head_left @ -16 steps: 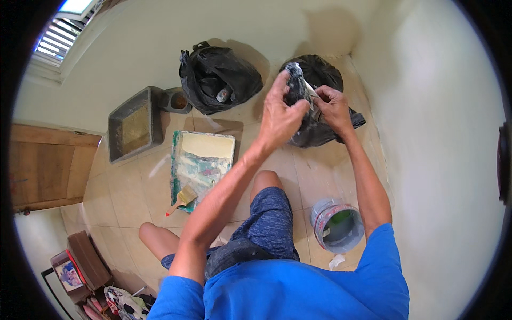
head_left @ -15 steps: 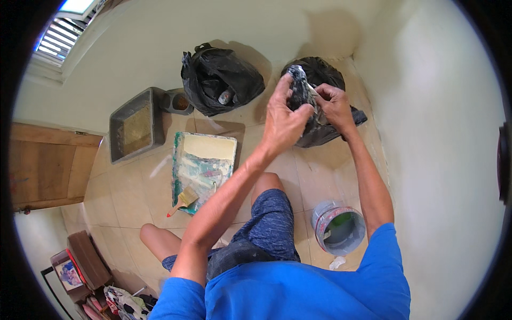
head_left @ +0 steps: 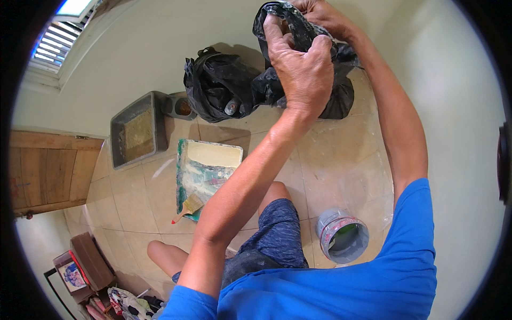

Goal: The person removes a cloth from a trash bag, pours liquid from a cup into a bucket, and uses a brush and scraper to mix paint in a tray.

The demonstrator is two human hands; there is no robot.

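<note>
My left hand (head_left: pixel 303 70) is closed on the white-smeared upper edge of a black plastic bag (head_left: pixel 342 98), its fingers hooked into the folds. At the far side of that edge is my right hand (head_left: pixel 326 17), also gripping the plastic, though its fingertips are partly hidden behind the bag. The bag is stretched upward, and its lower part rests on the tiles by the wall. Touching it on the left, a second black plastic bag (head_left: pixel 208 80) stands with its mouth loose and a small roundish item inside.
A green paint tray (head_left: pixel 180 170) with cream paint carries a paintbrush (head_left: pixel 189 205). Left of it stand a grey litter-like tray (head_left: pixel 113 141) and a double pet bowl (head_left: pixel 172 106). A grey bucket (head_left: pixel 361 248) sits near my right side. Boxes (head_left: pixel 92 261) and cloths fill the lower left.
Both hands have moved up and away from me, pulling the bag's edge higher and stretching it out. The bag now leans against the other one.
</note>
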